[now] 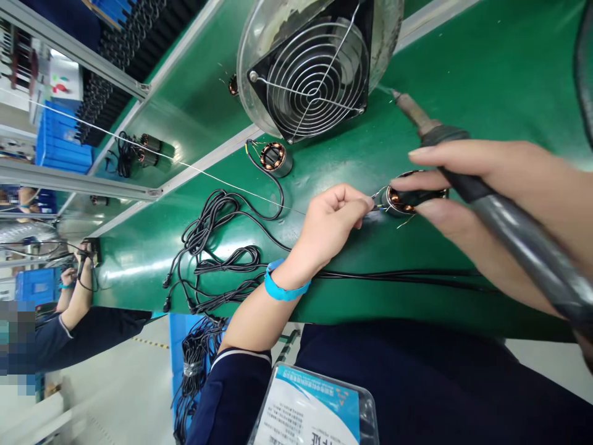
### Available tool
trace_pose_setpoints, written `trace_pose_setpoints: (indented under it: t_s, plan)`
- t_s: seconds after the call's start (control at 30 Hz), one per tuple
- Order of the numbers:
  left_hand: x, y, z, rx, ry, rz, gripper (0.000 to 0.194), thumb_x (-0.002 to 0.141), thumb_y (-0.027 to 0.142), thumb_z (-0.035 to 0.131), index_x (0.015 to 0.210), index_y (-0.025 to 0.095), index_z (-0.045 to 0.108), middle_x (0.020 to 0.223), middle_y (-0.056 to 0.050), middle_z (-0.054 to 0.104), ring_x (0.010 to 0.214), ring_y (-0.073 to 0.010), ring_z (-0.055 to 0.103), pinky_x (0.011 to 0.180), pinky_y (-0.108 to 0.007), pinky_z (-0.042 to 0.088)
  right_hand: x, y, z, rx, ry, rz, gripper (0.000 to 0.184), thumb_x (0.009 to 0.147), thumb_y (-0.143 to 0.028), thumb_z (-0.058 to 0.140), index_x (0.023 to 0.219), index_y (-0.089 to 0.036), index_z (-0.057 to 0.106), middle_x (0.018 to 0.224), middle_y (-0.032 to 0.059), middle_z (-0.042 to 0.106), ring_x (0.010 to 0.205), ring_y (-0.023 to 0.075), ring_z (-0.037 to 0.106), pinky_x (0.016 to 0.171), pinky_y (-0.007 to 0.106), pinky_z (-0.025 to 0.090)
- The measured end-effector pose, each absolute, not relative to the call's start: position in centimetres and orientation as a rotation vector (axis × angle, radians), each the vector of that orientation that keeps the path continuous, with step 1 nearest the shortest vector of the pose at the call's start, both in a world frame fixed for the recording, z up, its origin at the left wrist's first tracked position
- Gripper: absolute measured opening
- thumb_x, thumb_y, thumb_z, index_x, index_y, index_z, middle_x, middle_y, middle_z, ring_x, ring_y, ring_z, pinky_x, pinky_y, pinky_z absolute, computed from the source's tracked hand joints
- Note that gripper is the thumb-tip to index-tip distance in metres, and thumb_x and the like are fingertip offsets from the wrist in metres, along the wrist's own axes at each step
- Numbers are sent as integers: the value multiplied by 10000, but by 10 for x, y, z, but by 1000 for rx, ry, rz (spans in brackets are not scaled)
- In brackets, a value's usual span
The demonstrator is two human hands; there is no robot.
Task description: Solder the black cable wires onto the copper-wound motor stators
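My left hand [331, 225], with a blue wristband [280, 287], is closed in a pinch on thin wire leads at the left side of a small motor stator with copper windings [401, 201]. The stator lies on the green bench [417, 278]. My right hand [500, 198] is wrapped round the black handle of a soldering iron [509, 228]. Its thumb and fingers also rest against the stator. The iron's metal tip [407, 108] points up and away from the stator, not touching it. A black cable runs under my hands along the bench edge.
A black fan with a wire guard [315, 71] stands just behind the stator. A second stator [274, 157] and a tangle of black cables [217, 259] lie to the left. A co-worker's hands [76, 278] work at far left. A laminated card [315, 411] hangs at my chest.
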State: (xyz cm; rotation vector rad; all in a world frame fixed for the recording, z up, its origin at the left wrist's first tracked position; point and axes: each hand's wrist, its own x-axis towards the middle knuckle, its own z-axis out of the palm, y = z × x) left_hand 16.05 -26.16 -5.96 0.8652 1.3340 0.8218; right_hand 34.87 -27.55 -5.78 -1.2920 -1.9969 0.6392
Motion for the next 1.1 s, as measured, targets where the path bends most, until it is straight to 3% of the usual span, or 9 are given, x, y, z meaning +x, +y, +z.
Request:
trace_pose_setpoints:
  t_s: [0.17, 0.3, 0.43, 0.67, 0.8, 0.9, 1.0, 1.1]
  plan:
    - [161, -262, -58, 846, 1345, 806, 269, 847, 83, 626, 616, 168, 516, 501, 77, 455, 489, -36, 402, 533, -188, 335, 340, -265, -75, -1111, -2117, 560, 498, 1021, -520, 468, 1454, -274, 453, 1279, 49, 662, 1164, 273, 623, 950, 477, 534]
    - [160, -262, -58, 856, 1331, 813, 248, 845, 90, 632, 631, 169, 535, 507, 78, 457, 490, -37, 399, 525, -188, 325, 338, -265, -85, -1102, -2082, 546, 440, 1006, -401, 508, 1430, -290, 468, 1165, 24, 709, 1069, 242, 656, 937, 455, 522]
    - [157, -264, -58, 876, 1319, 838, 182, 850, 83, 600, 697, 175, 565, 529, 76, 485, 510, -42, 443, 541, -181, 353, 335, -271, -82, -1171, -1981, 547, 496, 981, -337, 567, 1459, -308, 437, 1168, 22, 701, 1125, 247, 637, 989, 459, 509]
    - [152, -273, -58, 972, 1228, 877, 158, 862, 131, 600, 746, 189, 510, 578, 71, 532, 480, -39, 419, 500, -180, 336, 325, -278, -82, -1171, -1959, 507, 400, 978, -307, 556, 1373, -287, 498, 1017, 14, 711, 977, 226, 677, 870, 404, 536]
    - [148, -276, -63, 1125, 1218, 933, 159, 895, 281, 643, 800, 187, 559, 778, 25, 622, 543, -44, 503, 531, -191, 400, 323, -276, -87, -1181, -1904, 552, 403, 968, -307, 580, 1365, -292, 506, 967, -15, 712, 957, 190, 689, 845, 350, 545]
    - [146, -276, -67, 1328, 1168, 1021, 144, 917, 295, 630, 825, 187, 606, 996, -33, 665, 657, -68, 569, 637, -227, 471, 324, -273, -89, -1170, -1884, 565, 409, 974, -344, 593, 1371, -302, 503, 966, -21, 714, 1000, 190, 688, 895, 363, 543]
    - [145, -276, -68, 1535, 1144, 1036, 144, 926, 263, 625, 801, 192, 615, 943, -44, 656, 790, -122, 597, 727, -263, 476, 326, -271, -92, -1172, -1895, 562, 405, 975, -374, 595, 1364, -298, 507, 951, -18, 716, 1023, 206, 684, 959, 403, 529]
    - [145, -277, -66, 1595, 1234, 990, 145, 910, 218, 624, 774, 192, 582, 827, -20, 602, 749, -123, 549, 701, -265, 438, 328, -270, -90, -1161, -1935, 563, 408, 978, -370, 583, 1373, -292, 515, 970, -4, 728, 1030, 224, 683, 938, 420, 537]
